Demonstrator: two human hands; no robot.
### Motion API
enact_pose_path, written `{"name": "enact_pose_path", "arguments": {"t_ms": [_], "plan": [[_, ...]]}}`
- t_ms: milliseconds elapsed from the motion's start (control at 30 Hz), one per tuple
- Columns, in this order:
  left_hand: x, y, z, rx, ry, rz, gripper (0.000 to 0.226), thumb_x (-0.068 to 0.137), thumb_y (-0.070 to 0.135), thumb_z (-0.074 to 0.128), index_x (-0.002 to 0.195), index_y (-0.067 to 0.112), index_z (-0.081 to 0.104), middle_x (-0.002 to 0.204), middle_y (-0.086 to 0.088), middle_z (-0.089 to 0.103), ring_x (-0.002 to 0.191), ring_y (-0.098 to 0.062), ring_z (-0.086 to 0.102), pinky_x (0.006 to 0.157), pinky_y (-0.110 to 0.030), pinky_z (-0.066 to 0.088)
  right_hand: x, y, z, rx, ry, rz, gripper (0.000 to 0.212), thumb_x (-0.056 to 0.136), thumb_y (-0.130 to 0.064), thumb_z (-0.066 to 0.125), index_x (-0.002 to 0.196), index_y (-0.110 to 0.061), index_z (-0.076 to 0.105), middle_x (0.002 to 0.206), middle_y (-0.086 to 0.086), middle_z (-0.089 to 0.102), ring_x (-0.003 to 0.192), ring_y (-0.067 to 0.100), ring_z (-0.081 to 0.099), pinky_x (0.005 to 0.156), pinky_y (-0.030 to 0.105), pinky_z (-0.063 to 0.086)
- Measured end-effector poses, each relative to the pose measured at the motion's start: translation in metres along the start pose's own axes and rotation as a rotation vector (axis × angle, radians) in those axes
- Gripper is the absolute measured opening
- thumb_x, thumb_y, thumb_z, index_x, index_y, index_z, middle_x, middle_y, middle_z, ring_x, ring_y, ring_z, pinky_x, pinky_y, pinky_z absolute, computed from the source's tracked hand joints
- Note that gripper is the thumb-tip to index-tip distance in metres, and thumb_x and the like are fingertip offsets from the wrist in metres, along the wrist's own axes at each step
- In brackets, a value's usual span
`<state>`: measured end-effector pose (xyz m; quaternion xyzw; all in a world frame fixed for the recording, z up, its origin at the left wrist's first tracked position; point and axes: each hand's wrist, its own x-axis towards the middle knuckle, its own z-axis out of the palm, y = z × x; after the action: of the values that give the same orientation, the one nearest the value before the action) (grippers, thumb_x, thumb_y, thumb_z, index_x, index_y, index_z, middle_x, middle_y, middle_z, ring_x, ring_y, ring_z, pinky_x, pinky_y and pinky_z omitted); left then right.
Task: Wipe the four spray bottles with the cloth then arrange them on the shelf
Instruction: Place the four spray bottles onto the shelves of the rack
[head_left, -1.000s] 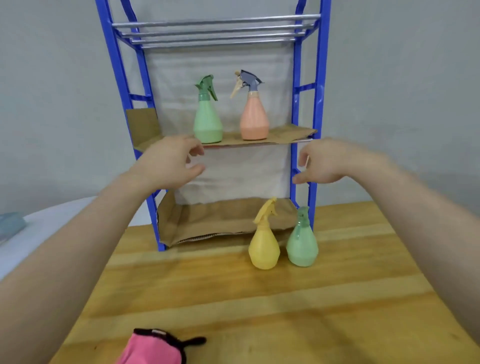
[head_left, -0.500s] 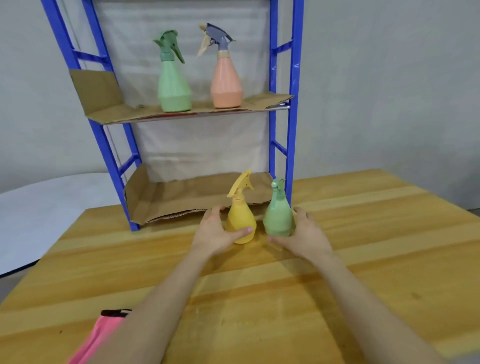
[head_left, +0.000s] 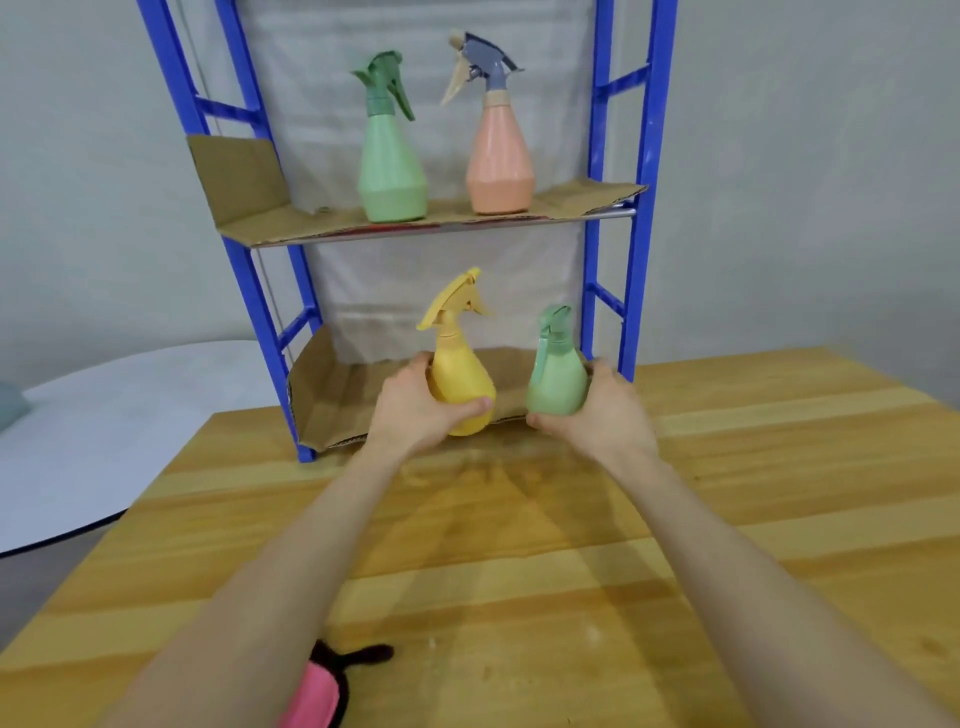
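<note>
**Two bottles in hand, shelf ahead**

Cloth (head_left: 311, 696) lies near the table's (head_left: 779, 519) front edge, set aside. Left hand (head_left: 415, 410) wraps the yellow bottle (head_left: 460, 379), right hand (head_left: 602, 410) the green bottle (head_left: 556, 384), both upright before the shelf (head_left: 337, 395), likely bound for its lower tier.

1. Your picture is bright all over, with soft, even light.
2. You can see faint, soft shadows on the desk (head_left: 519, 545) under your arms, spreading toward you in a fan shape.
3. There is a pale shine on the desk near the bottom edge.
4. The shelf (head_left: 644, 156) posts lean and spread apart toward the top, because your camera bends things at the edges.
5. Your forearms look stretched and a bit fuzzy near the bottom corners.
6. The whole picture is slightly soft, not crisp.
</note>
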<state>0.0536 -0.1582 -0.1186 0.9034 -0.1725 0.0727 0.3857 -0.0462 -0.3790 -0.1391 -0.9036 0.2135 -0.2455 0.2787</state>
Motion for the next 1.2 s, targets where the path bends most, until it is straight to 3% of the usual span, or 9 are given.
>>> {"name": "enact_pose_path", "arguments": {"t_ms": [133,233,400,600,733,800,933,1067,1200], "plan": [[0.042,-0.018,-0.028,0.059,-0.017,-0.069,0.107,0.067,0.071,0.092,0.152,0.020,0.052,0.139,-0.003,0.068,0.128,-0.030,0.065,0.103,-0.049,0.060,0.040,-0.031,0.025,-0.014,-0.049,0.016,0.102,0.057,-0.067,0.095,0.131,-0.014,0.048,0.118,0.006,0.062,0.113,0.031,0.065,0.080,0.040,0.054],[0.075,-0.032,-0.029,0.070,-0.027,-0.113,0.105,0.067,0.071,0.091,0.150,0.019,0.055,0.138,-0.004,0.068,0.129,-0.031,0.064,0.103,-0.050,0.059,0.069,-0.043,0.050,-0.017,-0.064,0.026,0.097,0.059,-0.066,0.096,0.125,-0.014,0.047,0.110,0.005,0.060,0.107,0.030,0.066,0.079,0.043,0.058],[0.111,-0.057,-0.006,0.117,-0.066,-0.137,0.098,0.069,0.067,0.092,0.145,0.016,0.056,0.135,-0.005,0.068,0.128,-0.032,0.064,0.100,-0.043,0.057,0.103,-0.045,0.084,-0.087,-0.053,0.058,0.101,0.057,-0.068,0.095,0.127,-0.013,0.048,0.118,0.009,0.066,0.110,0.031,0.069,0.078,0.039,0.057],[0.120,-0.079,0.014,0.075,-0.097,-0.134,0.110,0.067,0.064,0.095,0.153,0.017,0.044,0.140,-0.005,0.064,0.132,-0.032,0.062,0.104,-0.046,0.056,0.103,-0.032,0.100,-0.171,-0.056,0.080,0.111,0.059,-0.078,0.087,0.136,-0.012,0.043,0.125,0.010,0.063,0.113,0.033,0.069,0.077,0.040,0.058],[0.114,-0.076,0.003,0.073,-0.165,-0.139,0.121,0.068,0.066,0.094,0.161,0.015,0.034,0.152,-0.007,0.058,0.138,-0.032,0.059,0.108,-0.045,0.055,0.098,-0.034,0.084,-0.234,-0.187,0.121,0.113,0.055,-0.081,0.087,0.134,-0.010,0.047,0.122,0.008,0.065,0.114,0.031,0.069,0.084,0.042,0.060],[0.108,-0.074,-0.010,0.109,-0.189,-0.139,0.122,0.070,0.065,0.094,0.163,0.014,0.034,0.157,-0.008,0.055,0.141,-0.033,0.057,0.109,-0.046,0.055,0.095,-0.035,0.068,-0.269,-0.265,0.104,0.100,0.058,-0.075,0.089,0.128,-0.011,0.055,0.113,0.005,0.067,0.103,0.027,0.070,0.082,0.041,0.062],[0.085,-0.064,-0.045,0.273,-0.272,-0.087,0.108,0.079,0.057,0.091,0.164,0.017,0.039,0.162,-0.008,0.051,0.145,-0.030,0.053,0.113,-0.044,0.051,0.082,-0.038,0.023,-0.473,-0.413,-0.079,0.051,0.074,-0.047,0.080,0.118,-0.027,0.067,0.096,-0.004,0.071,0.085,0.018,0.070,0.073,0.035,0.062],[0.056,-0.042,-0.083,0.442,-0.340,-0.033,0.084,0.087,0.055,0.085,0.155,0.018,0.052,0.148,-0.003,0.061,0.131,-0.024,0.061,0.105,-0.036,0.053,0.065,-0.064,-0.026,-0.687,-0.607,-0.148,0.059,0.075,-0.056,0.079,0.127,-0.034,0.063,0.109,-0.006,0.071,0.095,0.019,0.068,0.084,0.037,0.059],[0.038,-0.010,-0.121,0.513,-0.415,0.032,0.066,0.085,0.059,0.085,0.137,0.024,0.065,0.129,0.003,0.070,0.114,-0.018,0.069,0.101,-0.038,0.061,0.059,-0.093,-0.072,-0.666,-0.661,-0.113,0.067,0.078,-0.066,0.081,0.123,-0.019,0.068,0.118,0.003,0.071,0.100,0.026,0.072,0.091,0.044,0.063]]}}
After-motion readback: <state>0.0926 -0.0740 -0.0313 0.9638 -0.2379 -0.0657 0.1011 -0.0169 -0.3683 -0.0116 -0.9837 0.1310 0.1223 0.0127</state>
